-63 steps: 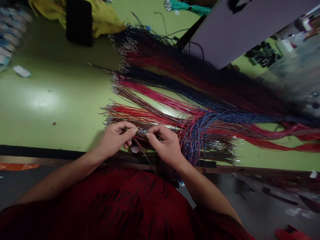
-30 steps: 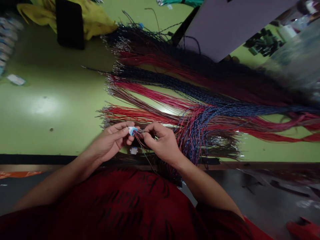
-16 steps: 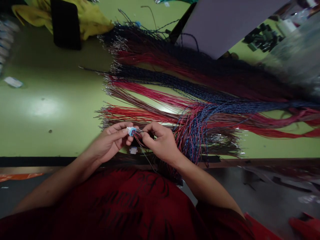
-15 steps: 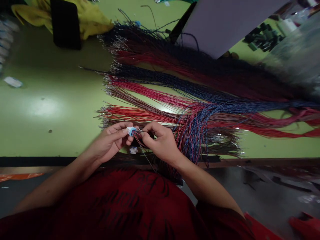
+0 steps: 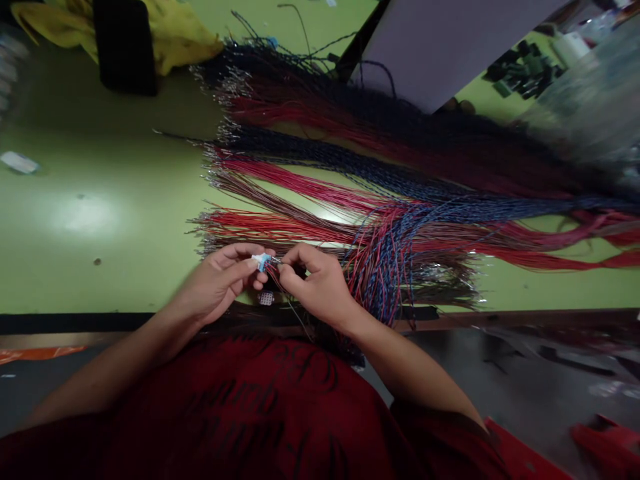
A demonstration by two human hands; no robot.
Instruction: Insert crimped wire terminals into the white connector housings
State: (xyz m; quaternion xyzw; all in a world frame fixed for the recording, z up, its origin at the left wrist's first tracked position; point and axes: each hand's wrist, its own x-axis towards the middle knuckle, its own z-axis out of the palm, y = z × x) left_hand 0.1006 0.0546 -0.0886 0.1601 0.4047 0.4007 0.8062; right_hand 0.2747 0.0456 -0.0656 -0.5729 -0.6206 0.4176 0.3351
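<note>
Close to the table's front edge, my left hand (image 5: 223, 277) pinches a small white and light-blue connector housing (image 5: 261, 262) between thumb and fingers. Several thin wires (image 5: 273, 268) come out of its right side. Just to the right, my right hand (image 5: 315, 280) is closed, thumb against forefinger, on a thin wire at the connector's blue side. Whether that wire's tip is inside the housing cannot be made out. Below the connector lies another small connector (image 5: 266, 298) with a grid of holes.
Bundles of red wires (image 5: 280, 227) and blue-black twisted wires (image 5: 310, 150) with metal terminals spread rightward across the green table (image 5: 125, 267). A black phone-like slab (image 5: 125, 47) rests on yellow cloth (image 5: 183, 37). At the back stands a grey-purple panel (image 5: 450, 47), with dark small blocks (image 5: 523, 70) beyond it.
My right hand has moved slightly left, closer to the connector. The left hand keeps its hold, and the whole view has shifted a little.
</note>
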